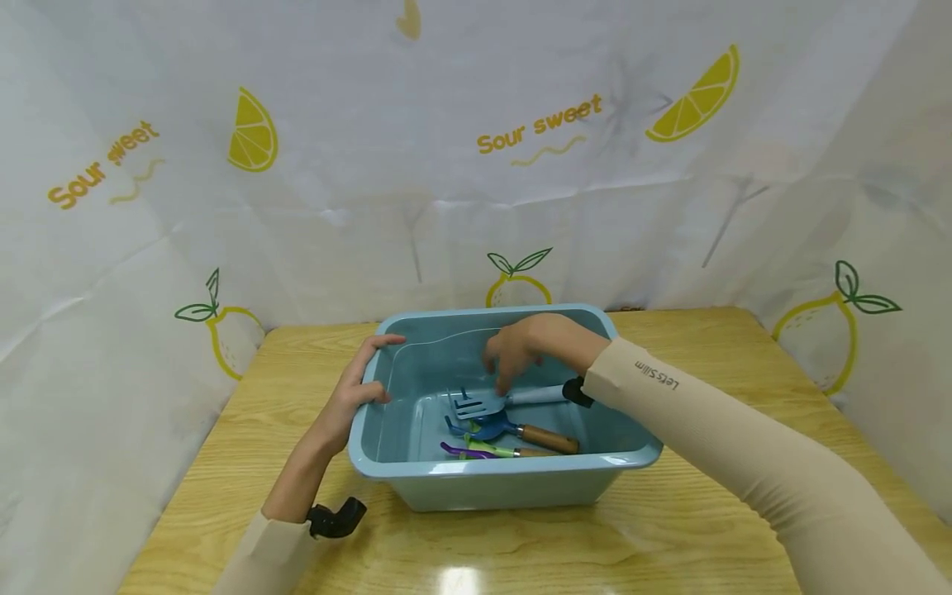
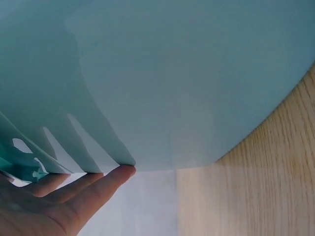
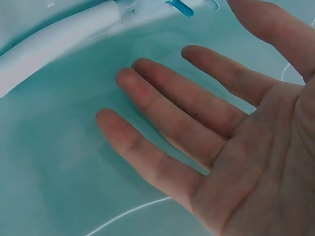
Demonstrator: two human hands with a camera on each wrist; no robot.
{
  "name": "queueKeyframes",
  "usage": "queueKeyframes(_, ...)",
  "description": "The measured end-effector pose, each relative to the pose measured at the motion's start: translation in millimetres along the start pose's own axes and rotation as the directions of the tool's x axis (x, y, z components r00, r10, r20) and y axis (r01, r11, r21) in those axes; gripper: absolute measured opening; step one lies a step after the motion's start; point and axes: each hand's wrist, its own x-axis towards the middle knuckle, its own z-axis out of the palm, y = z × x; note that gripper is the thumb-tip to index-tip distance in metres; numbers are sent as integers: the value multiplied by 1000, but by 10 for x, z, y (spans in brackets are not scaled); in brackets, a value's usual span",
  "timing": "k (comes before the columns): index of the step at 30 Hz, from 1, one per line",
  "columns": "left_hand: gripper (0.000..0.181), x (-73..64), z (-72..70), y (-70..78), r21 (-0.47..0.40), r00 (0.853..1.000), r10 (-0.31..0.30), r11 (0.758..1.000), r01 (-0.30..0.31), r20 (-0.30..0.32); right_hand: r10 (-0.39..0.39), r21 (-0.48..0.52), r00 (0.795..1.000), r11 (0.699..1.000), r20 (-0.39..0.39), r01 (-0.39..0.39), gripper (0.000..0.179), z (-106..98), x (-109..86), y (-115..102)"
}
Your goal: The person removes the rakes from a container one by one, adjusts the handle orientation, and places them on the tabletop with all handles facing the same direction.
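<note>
A light blue plastic tub (image 1: pixel 513 487) stands on the wooden table. My left hand (image 1: pixel 353 397) grips its left rim, with the thumb reaching over the edge; in the left wrist view, fingertips (image 2: pixel 127 169) press against the outer wall. My right hand (image 1: pixel 513 347) is inside the tub, fingers spread and holding nothing, above a pale blue slotted turner (image 1: pixel 476 405) with a light handle (image 3: pixel 59 44). Beside the turner lies a blue-headed tool (image 1: pixel 491 427) with a wooden handle. Nearest the front wall are a green tool (image 1: pixel 502 451) with a wooden handle and a purple piece (image 1: pixel 468 452).
The wooden table (image 1: pixel 245 438) extends around the tub on both sides. A white cloth (image 1: pixel 335 248) printed with lemons hangs behind and beside it. Black wrist straps (image 1: pixel 336 519) sit over the beige sleeves.
</note>
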Motion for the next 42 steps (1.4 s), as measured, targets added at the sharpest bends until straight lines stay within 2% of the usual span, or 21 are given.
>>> queueKeyframes(4, 77, -8, -10, -7, -12, 1000, 2, 1000, -2, 6, 7, 15, 1000, 1000, -5, -7, 55, 5, -3, -16)
queueKeyframes(10, 76, -1, -4, -13, -13, 1000, 7, 1000, -7, 7, 63, 62, 998, 996, 17, -64, 62, 30, 27, 18)
queueKeyframes(17, 76, 5, 8, -15, 0, 1000, 10, 1000, -10, 4, 71, 34, 994, 997, 80, -74, 40, 90, 137, 126)
queueKeyframes(25, 75, 0, 8, -15, -4, 1000, 18, 1000, -18, 0, 72, 60, 990, 995, 118, -80, 51, 127, 209, 126)
queueKeyframes(28, 75, 6, 6, -14, -9, 1000, 18, 1000, -18, -2, 76, 58, 990, 995, 121, -84, 47, 138, 242, 117)
queueKeyframes(33, 75, 10, -2, -10, -11, 1000, 24, 1000, -24, 1, 76, -12, 989, 997, 130, -75, 25, 187, 303, 97)
queueKeyframes(42, 75, 9, 3, -10, 3, 999, 32, 999, -32, -8, 70, -192, 993, 980, 93, -52, 15, 287, 355, 34)
